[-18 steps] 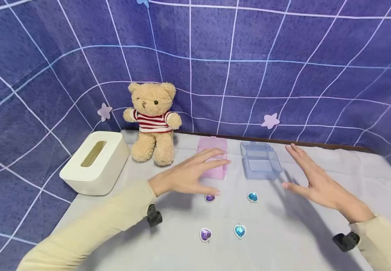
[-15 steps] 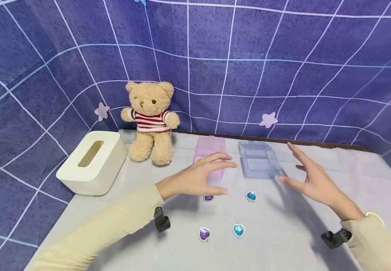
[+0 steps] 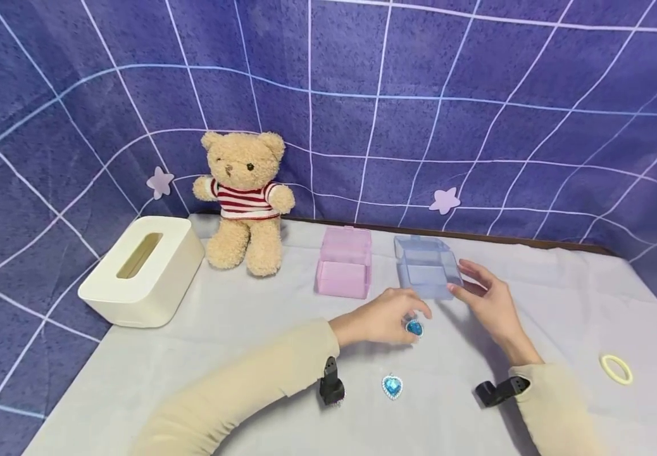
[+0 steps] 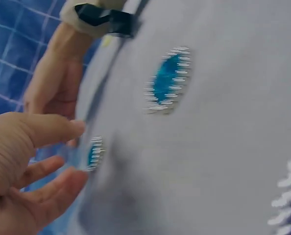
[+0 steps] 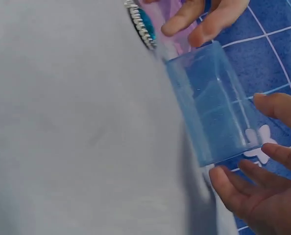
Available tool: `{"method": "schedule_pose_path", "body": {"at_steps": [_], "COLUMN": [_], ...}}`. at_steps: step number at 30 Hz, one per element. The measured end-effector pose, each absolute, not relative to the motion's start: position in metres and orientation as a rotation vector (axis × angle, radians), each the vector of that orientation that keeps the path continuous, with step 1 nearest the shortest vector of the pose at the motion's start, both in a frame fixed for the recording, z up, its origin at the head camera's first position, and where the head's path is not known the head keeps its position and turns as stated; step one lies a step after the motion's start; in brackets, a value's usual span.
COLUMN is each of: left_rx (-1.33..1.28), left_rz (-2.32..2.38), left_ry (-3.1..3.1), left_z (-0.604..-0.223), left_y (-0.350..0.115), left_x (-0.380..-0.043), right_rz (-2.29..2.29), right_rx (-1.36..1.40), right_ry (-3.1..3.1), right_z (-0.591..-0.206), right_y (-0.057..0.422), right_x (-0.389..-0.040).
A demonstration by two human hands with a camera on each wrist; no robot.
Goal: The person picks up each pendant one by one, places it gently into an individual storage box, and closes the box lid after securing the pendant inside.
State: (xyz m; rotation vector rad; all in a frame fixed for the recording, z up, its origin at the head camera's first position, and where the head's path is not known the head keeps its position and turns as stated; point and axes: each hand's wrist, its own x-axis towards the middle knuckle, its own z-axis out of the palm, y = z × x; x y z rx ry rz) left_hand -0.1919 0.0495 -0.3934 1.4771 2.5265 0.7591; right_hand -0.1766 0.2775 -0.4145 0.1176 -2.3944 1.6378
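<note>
My left hand (image 3: 382, 316) reaches over the table, thumb and fingers spread around a blue heart gem (image 3: 414, 327) with a beaded silver rim. In the left wrist view, that gem (image 4: 95, 153) lies just beyond the parted fingertips. My right hand (image 3: 490, 310) is at the right end of a translucent blue box (image 3: 428, 269) with its lid raised, thumb by the front corner. The right wrist view shows its relaxed fingers close around the box's end (image 5: 214, 107). A second blue heart gem (image 3: 392, 386) lies nearer me. A purple gem (image 4: 290, 205) shows partly in the left wrist view.
A translucent pink box (image 3: 344, 278), lid raised, stands left of the blue one. Further left are a teddy bear (image 3: 245, 202) in a striped shirt and a cream tissue box (image 3: 143, 272). A pale yellow ring (image 3: 616, 369) lies at the right. A grid-patterned curtain (image 3: 340, 114) hangs behind.
My left hand has moved right, from over the purple gem to the farther blue gem. My right hand has come left to the blue box's end. The yellow ring has come into fuller view.
</note>
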Motion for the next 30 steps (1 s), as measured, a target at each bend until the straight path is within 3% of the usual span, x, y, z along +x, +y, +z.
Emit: {"method": "schedule_pose_path", "body": {"at_steps": [16, 30], "left_rx": [1.65, 1.573], "left_rz": [0.483, 0.411], "left_ry": [2.517, 2.51], "left_z": [-0.4, -0.398], "left_y": [0.07, 0.064], "left_x": [-0.198, -0.203], "right_rz": [1.575, 1.701], "right_rx": [0.15, 0.151], "right_ry": [-2.407, -2.352], "right_z": [-0.418, -0.431], "right_y": [0.294, 0.283], "right_x": [-0.177, -0.183]}}
